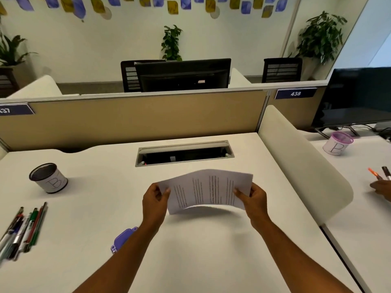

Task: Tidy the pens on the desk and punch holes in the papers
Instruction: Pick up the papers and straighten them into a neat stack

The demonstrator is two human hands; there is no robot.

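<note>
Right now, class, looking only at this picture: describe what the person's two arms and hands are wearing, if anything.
Nothing shows on either. The left hand and right hand are bare, without gloves, rings or a watch in view. Both forearms are uncovered as far as the picture's bottom edge; no sleeve appears.

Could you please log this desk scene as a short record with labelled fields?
papers: printed sheets held above the desk, bowed upward
left hand: grips the sheets' left edge
right hand: grips the right edge
pens: loose group lying at the desk's left edge
pen cup: black mesh cup, upright, far left, apart from the pens
hole punch: purple, partly hidden by the left forearm
desk: white
</note>
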